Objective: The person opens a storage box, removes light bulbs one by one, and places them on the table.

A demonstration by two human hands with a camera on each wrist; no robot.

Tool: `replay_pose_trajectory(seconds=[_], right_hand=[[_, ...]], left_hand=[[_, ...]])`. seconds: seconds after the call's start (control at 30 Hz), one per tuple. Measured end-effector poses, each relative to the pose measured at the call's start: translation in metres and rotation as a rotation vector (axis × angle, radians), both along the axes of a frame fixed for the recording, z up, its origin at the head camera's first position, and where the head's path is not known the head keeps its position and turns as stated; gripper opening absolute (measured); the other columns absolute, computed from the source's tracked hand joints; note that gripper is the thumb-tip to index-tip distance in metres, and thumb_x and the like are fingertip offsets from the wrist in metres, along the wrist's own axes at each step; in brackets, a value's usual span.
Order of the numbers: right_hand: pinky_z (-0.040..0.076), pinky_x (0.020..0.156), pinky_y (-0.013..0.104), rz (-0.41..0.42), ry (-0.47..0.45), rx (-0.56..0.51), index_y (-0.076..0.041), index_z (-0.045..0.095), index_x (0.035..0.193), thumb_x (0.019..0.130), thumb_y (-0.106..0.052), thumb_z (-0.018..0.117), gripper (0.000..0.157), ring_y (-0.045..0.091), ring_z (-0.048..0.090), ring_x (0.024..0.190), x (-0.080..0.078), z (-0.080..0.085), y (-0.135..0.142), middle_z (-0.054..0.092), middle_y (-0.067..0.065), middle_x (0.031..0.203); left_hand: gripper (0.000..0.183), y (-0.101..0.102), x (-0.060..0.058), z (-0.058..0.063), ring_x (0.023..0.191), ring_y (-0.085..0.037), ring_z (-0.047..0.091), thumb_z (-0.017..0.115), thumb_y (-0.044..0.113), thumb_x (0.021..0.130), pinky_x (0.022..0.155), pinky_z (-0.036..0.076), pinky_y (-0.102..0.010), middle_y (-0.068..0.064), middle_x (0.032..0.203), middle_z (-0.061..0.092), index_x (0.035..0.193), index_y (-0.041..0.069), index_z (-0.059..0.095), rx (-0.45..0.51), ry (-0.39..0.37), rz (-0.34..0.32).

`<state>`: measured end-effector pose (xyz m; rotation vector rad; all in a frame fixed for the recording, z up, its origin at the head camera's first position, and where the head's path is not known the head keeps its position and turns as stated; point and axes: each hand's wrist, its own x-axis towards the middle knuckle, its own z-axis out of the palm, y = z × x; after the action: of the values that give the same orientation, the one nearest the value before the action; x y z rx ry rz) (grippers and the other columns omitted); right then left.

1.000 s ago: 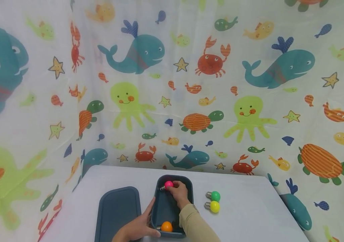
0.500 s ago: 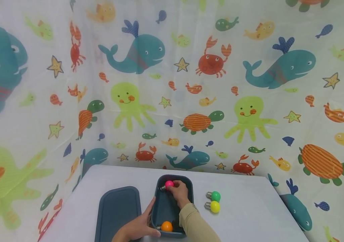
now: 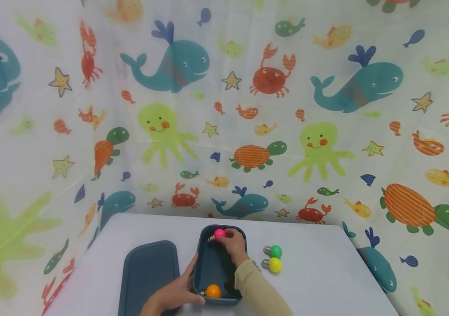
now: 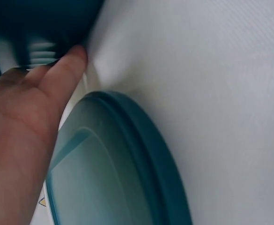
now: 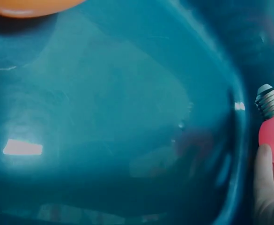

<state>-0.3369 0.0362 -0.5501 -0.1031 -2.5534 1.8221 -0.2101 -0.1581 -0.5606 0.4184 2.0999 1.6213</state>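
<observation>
Inside the dark blue box, at its far end, the right hand pinches the pink light bulb; the left hand braces the box's left wall with fingers straight. Positioning this bulb seems the step in hand; the next move probably calls for loosening the right fingers once it lies steady.

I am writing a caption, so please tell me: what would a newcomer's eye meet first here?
First is probably the sea-animal cloth, filling the background behind the white table. Then comes the pink bulb, pinched by the right hand at the far end of the dark blue box; an orange bulb lies at its near end.
</observation>
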Motion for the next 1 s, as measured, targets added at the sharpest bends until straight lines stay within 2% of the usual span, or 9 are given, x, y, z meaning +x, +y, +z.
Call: replay_pose_trajectory(seconds=[0.13,0.33,0.63,0.83,1.0], right_hand=[[0.055,0.089,0.044,0.010,-0.002,-0.037,0.002,0.063,0.119,0.084,-0.015,0.077,0.042,0.029,0.061,0.095,0.001,0.007,0.004,0.064,0.016,0.112],[0.054,0.091,0.044,0.029,0.013,-0.036,-0.001,0.060,0.121,0.084,-0.020,0.077,0.044,0.027,0.059,0.098,0.004,0.018,0.014,0.063,0.013,0.111],[0.053,0.092,0.043,0.056,0.005,-0.079,-0.005,0.059,0.123,0.083,-0.026,0.079,0.049,0.027,0.058,0.103,0.015,0.033,0.038,0.062,0.011,0.116],[0.052,0.094,0.044,0.044,0.002,-0.127,-0.005,0.059,0.125,0.084,-0.027,0.079,0.050,0.030,0.056,0.108,0.023,0.037,0.053,0.058,0.013,0.123],[0.051,0.096,0.046,0.010,-0.008,-0.133,-0.006,0.060,0.124,0.083,-0.027,0.079,0.050,0.030,0.057,0.109,0.031,0.040,0.065,0.058,0.014,0.122]], left_hand=[[0.116,0.000,0.001,0.000,0.138,-0.048,0.025,0.077,0.021,0.086,0.108,0.021,-0.069,-0.028,0.160,-0.004,0.155,0.016,-0.017,-0.003,-0.006,0.010],[0.118,0.001,0.002,0.002,0.138,-0.048,0.024,0.078,0.024,0.085,0.107,0.020,-0.070,-0.028,0.160,-0.004,0.155,0.016,-0.017,-0.027,-0.007,0.024],[0.120,0.001,0.003,0.002,0.140,-0.051,0.018,0.079,0.023,0.084,0.109,0.019,-0.068,-0.028,0.159,-0.007,0.155,0.015,-0.018,-0.026,-0.018,0.034],[0.121,0.003,0.004,0.001,0.140,-0.052,0.017,0.080,0.023,0.082,0.109,0.018,-0.069,-0.030,0.158,-0.007,0.155,0.014,-0.017,-0.033,-0.030,0.046],[0.121,0.006,0.004,-0.001,0.141,-0.052,0.012,0.079,0.024,0.084,0.110,0.017,-0.067,-0.030,0.158,-0.009,0.154,0.014,-0.019,-0.041,-0.038,0.027]])
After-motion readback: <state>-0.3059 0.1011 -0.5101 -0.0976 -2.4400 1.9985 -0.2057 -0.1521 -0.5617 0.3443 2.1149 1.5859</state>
